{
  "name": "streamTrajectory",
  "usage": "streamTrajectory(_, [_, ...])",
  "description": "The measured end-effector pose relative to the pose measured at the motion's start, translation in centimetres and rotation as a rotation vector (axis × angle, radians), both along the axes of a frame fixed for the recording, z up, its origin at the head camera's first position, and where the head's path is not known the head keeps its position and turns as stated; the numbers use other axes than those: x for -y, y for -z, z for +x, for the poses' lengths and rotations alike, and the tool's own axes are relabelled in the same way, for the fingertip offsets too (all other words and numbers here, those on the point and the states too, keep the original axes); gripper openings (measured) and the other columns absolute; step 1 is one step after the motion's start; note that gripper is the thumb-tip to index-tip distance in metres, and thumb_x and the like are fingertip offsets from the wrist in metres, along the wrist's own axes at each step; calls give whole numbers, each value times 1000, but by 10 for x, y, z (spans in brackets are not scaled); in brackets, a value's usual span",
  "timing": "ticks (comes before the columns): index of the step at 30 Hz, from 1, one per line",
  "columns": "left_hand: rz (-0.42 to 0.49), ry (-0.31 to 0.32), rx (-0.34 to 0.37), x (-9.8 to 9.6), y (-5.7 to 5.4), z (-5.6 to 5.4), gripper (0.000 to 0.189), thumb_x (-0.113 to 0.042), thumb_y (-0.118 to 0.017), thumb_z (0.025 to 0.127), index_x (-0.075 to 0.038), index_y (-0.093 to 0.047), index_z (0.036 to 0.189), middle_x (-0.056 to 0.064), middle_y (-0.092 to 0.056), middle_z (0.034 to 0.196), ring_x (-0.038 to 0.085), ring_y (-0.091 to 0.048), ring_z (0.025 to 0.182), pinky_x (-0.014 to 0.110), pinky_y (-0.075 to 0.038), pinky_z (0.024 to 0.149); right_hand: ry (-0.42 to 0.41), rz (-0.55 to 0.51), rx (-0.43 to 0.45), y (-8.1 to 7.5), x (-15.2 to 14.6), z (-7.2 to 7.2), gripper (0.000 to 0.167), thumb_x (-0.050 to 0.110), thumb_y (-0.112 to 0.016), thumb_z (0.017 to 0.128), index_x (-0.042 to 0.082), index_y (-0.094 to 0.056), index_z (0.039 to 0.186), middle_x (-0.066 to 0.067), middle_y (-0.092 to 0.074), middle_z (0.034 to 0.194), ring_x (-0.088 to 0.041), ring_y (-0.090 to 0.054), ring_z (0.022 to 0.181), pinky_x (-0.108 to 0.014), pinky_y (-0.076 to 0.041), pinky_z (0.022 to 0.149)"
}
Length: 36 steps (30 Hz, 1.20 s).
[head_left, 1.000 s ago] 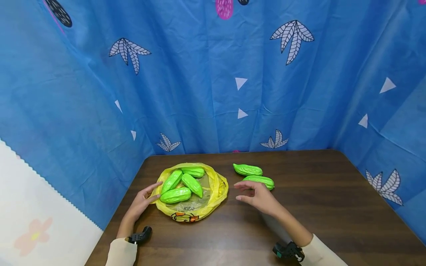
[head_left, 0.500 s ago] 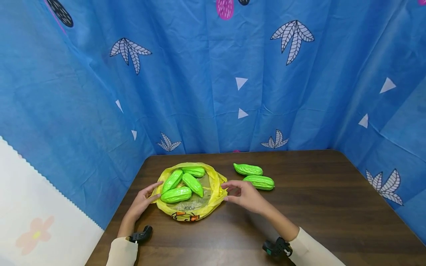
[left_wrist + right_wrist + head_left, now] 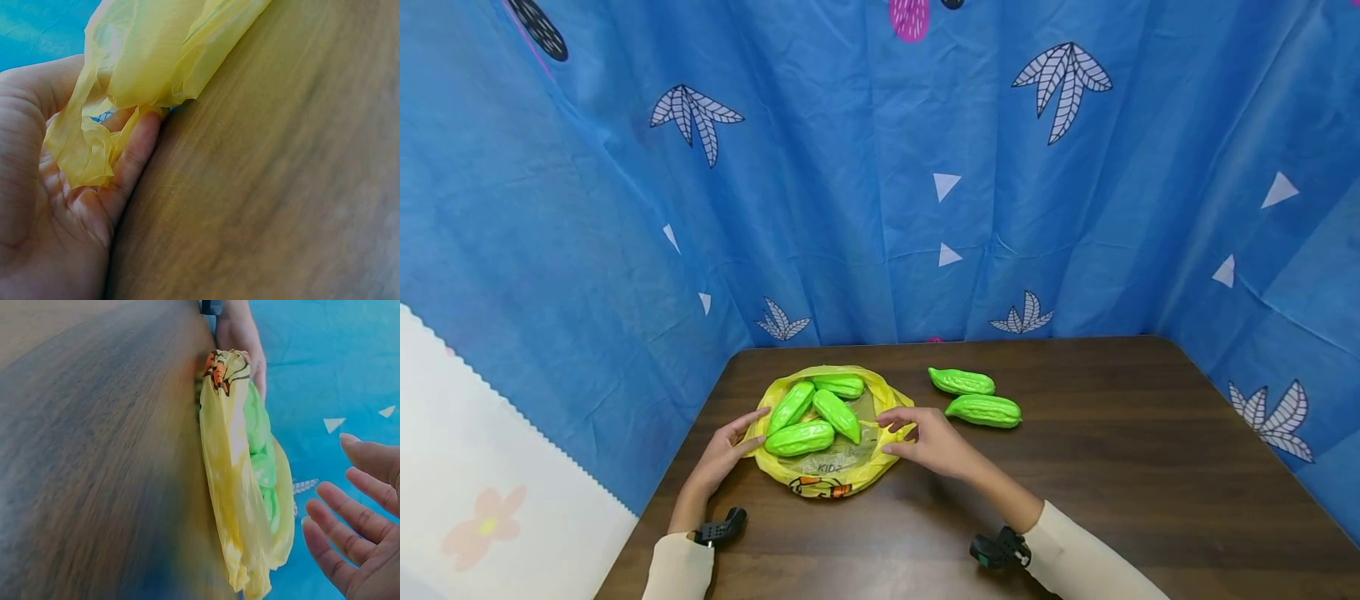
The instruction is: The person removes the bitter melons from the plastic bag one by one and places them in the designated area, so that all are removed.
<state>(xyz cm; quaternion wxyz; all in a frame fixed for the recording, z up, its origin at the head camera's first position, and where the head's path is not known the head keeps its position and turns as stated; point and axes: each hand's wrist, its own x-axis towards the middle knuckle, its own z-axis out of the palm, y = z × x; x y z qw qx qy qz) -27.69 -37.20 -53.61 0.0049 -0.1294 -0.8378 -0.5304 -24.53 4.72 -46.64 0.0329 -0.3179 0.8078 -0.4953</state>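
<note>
A yellow plastic bag (image 3: 867, 477) lies on the table with its mouth spread wide. Several bright green bitter melons (image 3: 801, 437) are inside it. At the bag's left rim is my left hand (image 3: 718, 457), thumb and index finger apart; in the left wrist view a crumpled bag handle (image 3: 87, 153) lies across its relaxed fingers. My right hand (image 3: 934, 443) hovers over the bag's right rim, fingers spread and holding nothing. The right wrist view shows this hand (image 3: 362, 519) apart from the bag (image 3: 225, 487). Two more bitter melons (image 3: 983, 411) lie outside, right of the bag.
The dark wooden table (image 3: 1120, 467) runs back to a blue patterned curtain (image 3: 925, 208), which also closes off both sides. A white cloth with a flower print (image 3: 482, 525) hangs at the lower left. Each wrist carries a black camera (image 3: 1000, 548).
My right hand has moved left, from beside the two loose bitter melons to over the bag's right rim. The left hand and the bitter melons have stayed in place.
</note>
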Motion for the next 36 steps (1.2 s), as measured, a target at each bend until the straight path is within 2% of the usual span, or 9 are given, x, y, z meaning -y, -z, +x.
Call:
streamTrajectory(6, [-5, -8, 2, 0, 1, -1, 55, -17, -69, 97, -5, -52, 148, 20, -44, 155, 46, -24, 149, 75, -15, 112, -23, -10, -30, 3, 14, -4, 40, 17, -79, 90, 12, -69, 128, -2, -72, 117, -32, -67, 106, -49, -58, 84])
streamTrajectory(13, [7, -1, 0, 1, 3, -1, 54, -18, -69, 97, -7, -53, 147, 18, -45, 155, 44, -24, 150, 73, -13, 114, -52, -9, -32, 7, 28, -9, 46, 13, -78, 91, 2, -65, 133, -14, -70, 123, -40, -64, 110, -55, -56, 86])
streamTrajectory(25, [9, -4, 14, 0, 0, -1, 54, -17, -69, 97, -5, -53, 147, 19, -44, 155, 45, -23, 150, 73, -13, 114, -57, -9, -19, 8, 41, -20, 53, 11, -79, 90, 0, -60, 138, -19, -66, 128, -41, -62, 115, -57, -54, 90])
streamTrajectory(32, [14, -13, 16, 0, 0, -3, 54, -17, -69, 97, -6, -53, 147, 18, -44, 155, 44, -22, 150, 73, -12, 115, -39, -9, -67, 7, 49, -29, 53, 15, -80, 89, 0, -61, 137, -18, -67, 127, -38, -63, 113, -53, -56, 87])
streamTrajectory(36, [11, -12, 22, 0, 1, -3, 54, -17, -70, 97, -6, -53, 147, 19, -44, 155, 44, -23, 150, 72, -13, 115, -27, 3, -60, 8, 52, -32, 52, 15, -80, 88, 0, -62, 135, -18, -67, 127, -37, -64, 112, -52, -56, 86])
